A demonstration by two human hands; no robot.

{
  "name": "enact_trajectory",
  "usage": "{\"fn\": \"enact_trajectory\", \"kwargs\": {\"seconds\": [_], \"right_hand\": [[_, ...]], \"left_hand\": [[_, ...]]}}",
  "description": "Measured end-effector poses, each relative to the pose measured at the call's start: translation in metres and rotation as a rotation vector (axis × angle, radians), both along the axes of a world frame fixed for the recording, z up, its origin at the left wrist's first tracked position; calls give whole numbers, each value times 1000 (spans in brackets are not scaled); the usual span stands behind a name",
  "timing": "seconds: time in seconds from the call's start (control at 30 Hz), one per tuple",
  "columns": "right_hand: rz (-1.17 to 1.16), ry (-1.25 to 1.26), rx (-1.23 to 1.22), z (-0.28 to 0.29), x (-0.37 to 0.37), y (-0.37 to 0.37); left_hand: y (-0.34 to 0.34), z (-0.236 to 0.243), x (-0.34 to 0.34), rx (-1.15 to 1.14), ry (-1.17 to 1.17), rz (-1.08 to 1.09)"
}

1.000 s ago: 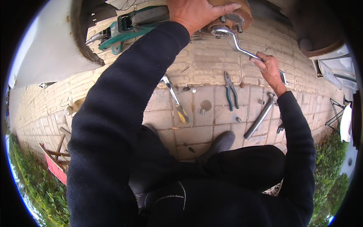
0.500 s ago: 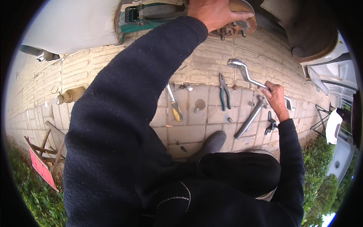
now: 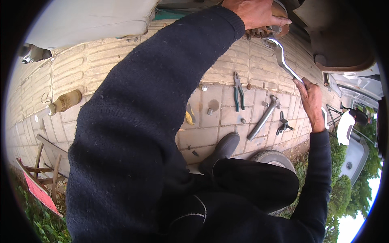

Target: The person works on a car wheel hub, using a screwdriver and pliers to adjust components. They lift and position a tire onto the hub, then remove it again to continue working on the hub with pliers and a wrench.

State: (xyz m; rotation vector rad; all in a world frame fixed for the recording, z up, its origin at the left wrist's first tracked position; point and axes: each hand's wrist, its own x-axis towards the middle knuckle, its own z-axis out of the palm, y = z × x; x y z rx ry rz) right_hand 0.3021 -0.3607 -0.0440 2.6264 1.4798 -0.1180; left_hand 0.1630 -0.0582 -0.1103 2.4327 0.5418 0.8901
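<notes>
At the top, my left hand (image 3: 257, 14) lies over the rusty wheel hub (image 3: 283, 30), its thumb stretched across the near face. The tips of its other fingers are hidden. Bolts (image 3: 259, 32) stick out under the palm. My right hand (image 3: 311, 99) is closed round a shiny offset ring spanner (image 3: 285, 62). One ring of the spanner is close beside the hub bolts; whether it touches them I cannot tell. Its other end shows past my wrist, on the right.
On the paving lie pliers (image 3: 238, 95), a hammer (image 3: 265, 117), a black metal bracket (image 3: 284, 123), a yellow-handled screwdriver (image 3: 189, 116) and several small metal pieces. A brownish bottle (image 3: 67, 102) and a folding stool (image 3: 50, 180) are leftward. A tyre (image 3: 279, 156) lies by my knee. A green jack (image 3: 166, 14) is partly covered.
My right hand has brought the spanner up and to the right, its ring now close to the hub bolts. My left hand stays on the hub. The whole view has shifted slightly.
</notes>
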Motion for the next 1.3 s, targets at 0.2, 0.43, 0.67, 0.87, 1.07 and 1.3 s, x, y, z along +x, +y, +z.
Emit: {"fn": "enact_trajectory", "kwargs": {"seconds": [0.2,0.43,0.67,0.87,1.07,1.3], "right_hand": [[309,-456,-238,62,-26,42],[391,-552,-246,77,-43,75],[404,-438,-270,88,-51,82],[363,-451,-270,83,-42,73],[376,-412,-279,73,-33,74],[431,-479,-250,79,-29,81]], "left_hand": [[-4,-7,5,7,-130,46],[-3,-6,4,28,-97,69],[-2,-4,4,-25,-81,47],[-1,-3,3,-47,-49,34],[-3,-5,5,-15,-110,50],[-1,-7,5,7,-151,57]]}}
